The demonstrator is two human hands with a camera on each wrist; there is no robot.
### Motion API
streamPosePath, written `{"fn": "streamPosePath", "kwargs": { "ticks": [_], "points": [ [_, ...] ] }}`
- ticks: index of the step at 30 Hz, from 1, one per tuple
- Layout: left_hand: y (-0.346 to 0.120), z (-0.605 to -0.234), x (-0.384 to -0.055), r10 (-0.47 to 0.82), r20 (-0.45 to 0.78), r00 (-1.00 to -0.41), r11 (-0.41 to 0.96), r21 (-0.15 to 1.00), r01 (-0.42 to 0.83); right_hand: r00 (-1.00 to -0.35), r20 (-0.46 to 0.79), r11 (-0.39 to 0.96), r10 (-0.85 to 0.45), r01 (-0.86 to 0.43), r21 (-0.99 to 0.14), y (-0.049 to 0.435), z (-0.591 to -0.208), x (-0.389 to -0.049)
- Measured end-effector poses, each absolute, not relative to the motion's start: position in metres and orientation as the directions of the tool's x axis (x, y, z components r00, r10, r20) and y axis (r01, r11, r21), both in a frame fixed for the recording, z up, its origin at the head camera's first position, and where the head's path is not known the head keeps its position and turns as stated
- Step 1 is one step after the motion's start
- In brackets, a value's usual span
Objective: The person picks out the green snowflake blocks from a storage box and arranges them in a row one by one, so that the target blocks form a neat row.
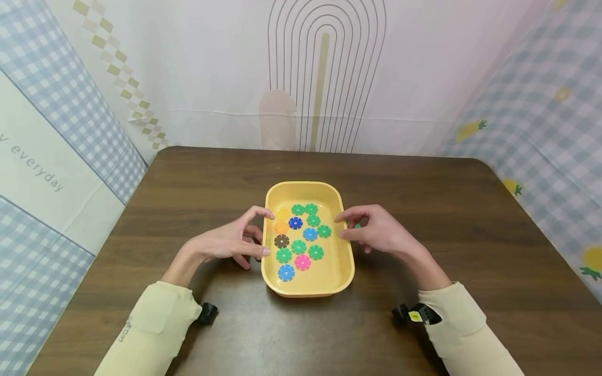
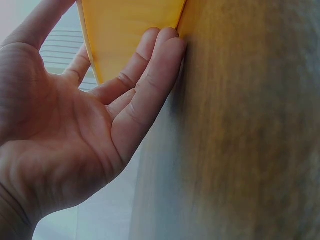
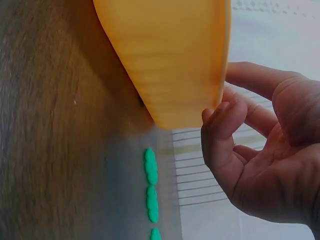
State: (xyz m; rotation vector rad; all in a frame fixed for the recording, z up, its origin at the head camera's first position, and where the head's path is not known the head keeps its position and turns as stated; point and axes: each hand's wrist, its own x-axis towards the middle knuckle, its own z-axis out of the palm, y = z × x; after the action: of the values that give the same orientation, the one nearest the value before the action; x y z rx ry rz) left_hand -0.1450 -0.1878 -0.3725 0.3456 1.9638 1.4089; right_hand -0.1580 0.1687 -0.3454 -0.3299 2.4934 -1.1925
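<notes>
A yellow plastic basin (image 1: 335, 269) stands on the brown table. Inside lie flower-shaped plastic discs: several green ones (image 1: 298, 247), blue ones (image 1: 310, 234), a pink one (image 1: 303, 262), a brown one (image 1: 281, 241) and yellow-orange ones (image 1: 281, 227). My left hand (image 1: 230, 239) grips the basin's left rim, thumb and index finger over the edge, the others against the outer wall (image 2: 125, 30). On the opposite rim, my right hand (image 1: 378, 230) holds with thumb and index finger over the edge and the rest curled outside.
Green discs (image 3: 151, 204) lie on the table outside the basin, mostly hidden by the right hand in the head view. The wooden table (image 1: 226, 172) extends around the basin. Patterned cloth (image 1: 211, 62) hangs behind and at both sides.
</notes>
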Motion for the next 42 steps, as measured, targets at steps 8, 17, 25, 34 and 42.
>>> {"fn": "streamPosePath", "kwargs": {
  "ticks": [8,17,25,34,42],
  "points": [
    [-0.187,-0.371,-0.144,0.57,-0.374,-0.731,0.382,0.909,-0.167,-0.897,-0.259,0.702,-0.358,-0.075,-0.709,0.153,-0.35,-0.159],
    [-0.186,-0.37,-0.145,0.557,-0.378,-0.74,0.404,0.901,-0.156,-0.896,-0.298,0.742,-0.329,-0.05,-0.668,0.14,-0.354,-0.157],
    [-0.185,-0.37,-0.145,0.551,-0.386,-0.74,0.407,0.898,-0.166,-0.906,-0.312,0.794,-0.287,-0.042,-0.607,0.131,-0.358,-0.154],
    [-0.186,-0.372,-0.146,0.563,-0.386,-0.731,0.398,0.901,-0.17,-0.903,-0.308,0.851,-0.301,-0.108,-0.514,0.126,-0.356,-0.153],
    [-0.187,-0.372,-0.146,0.569,-0.384,-0.727,0.398,0.902,-0.166,-0.89,-0.339,0.873,-0.303,-0.117,-0.473,0.122,-0.351,-0.153]
  ]
}}
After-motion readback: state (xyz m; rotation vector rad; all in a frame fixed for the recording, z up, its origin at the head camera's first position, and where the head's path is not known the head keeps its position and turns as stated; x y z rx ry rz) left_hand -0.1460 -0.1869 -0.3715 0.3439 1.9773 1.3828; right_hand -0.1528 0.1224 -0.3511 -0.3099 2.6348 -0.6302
